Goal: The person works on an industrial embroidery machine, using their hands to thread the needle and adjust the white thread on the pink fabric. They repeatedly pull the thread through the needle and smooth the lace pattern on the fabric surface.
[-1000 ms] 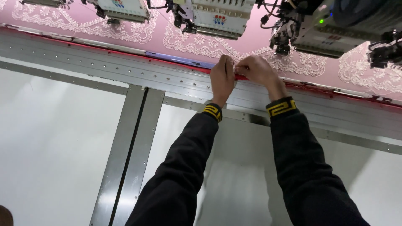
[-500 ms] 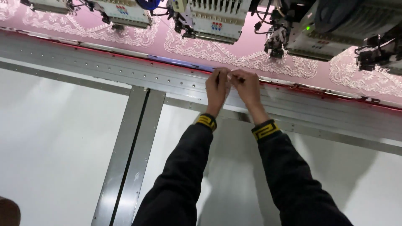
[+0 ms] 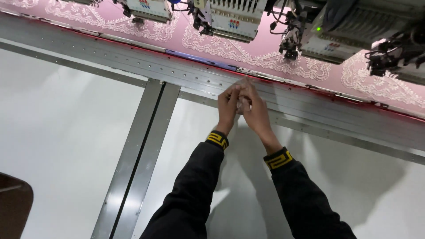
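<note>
My left hand (image 3: 228,106) and my right hand (image 3: 253,107) are pressed together over the grey metal frame rail (image 3: 177,71) of an embroidery machine. Their fingertips meet near the rail's far edge, by the red border of the pink fabric (image 3: 248,46). Something small and pale seems pinched between the fingers; I cannot tell what it is. Both arms wear black sleeves with yellow patterned cuffs. White lace patterns run along the pink cloth under the embroidery heads (image 3: 234,17).
A metal cross bar (image 3: 137,159) runs from the rail toward me across the white table surface (image 3: 57,132). More sewing heads (image 3: 341,35) with cables hang at the upper right. A dark brown object (image 3: 13,208) sits at the lower left.
Both hands have drawn back from the fabric edge toward me and closed together. The view has shifted, so the heads now sit higher and further right.
</note>
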